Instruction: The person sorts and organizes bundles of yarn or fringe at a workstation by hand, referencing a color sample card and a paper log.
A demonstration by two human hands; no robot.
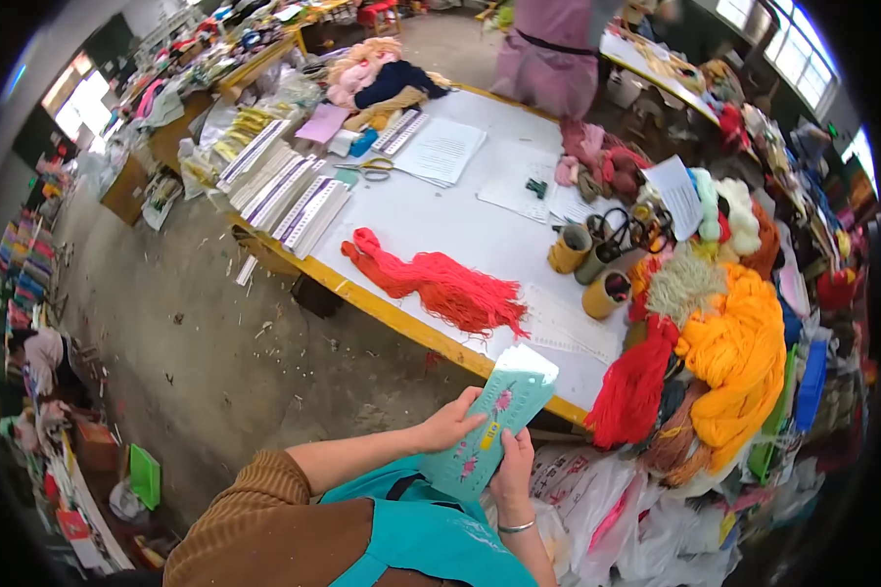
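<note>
Close in front of my body is a stack of teal printed cards [480, 440] with pink flowers, a yellow label and rows of small holes along the edges. My left hand [450, 423] is closed on its left side, thumb on the top face. My right hand [511, 472] grips the right edge, thumb also on top. The stack is tilted, its far end over the table's yellow edge. Beyond it, a hank of red and rust-coloured thread [431, 279] lies on the white tabletop [401, 210].
Bundles of white-and-purple cards [294, 201] stand at the table's left end, near yellow-handled scissors [372, 170] and papers [440, 147]. Scissors stand in cardboard tubes [568, 249] at the right. Orange yarn [739, 342] and red yarn [636, 386] overhang the edge. A person in a mauve apron [548, 64] stands opposite.
</note>
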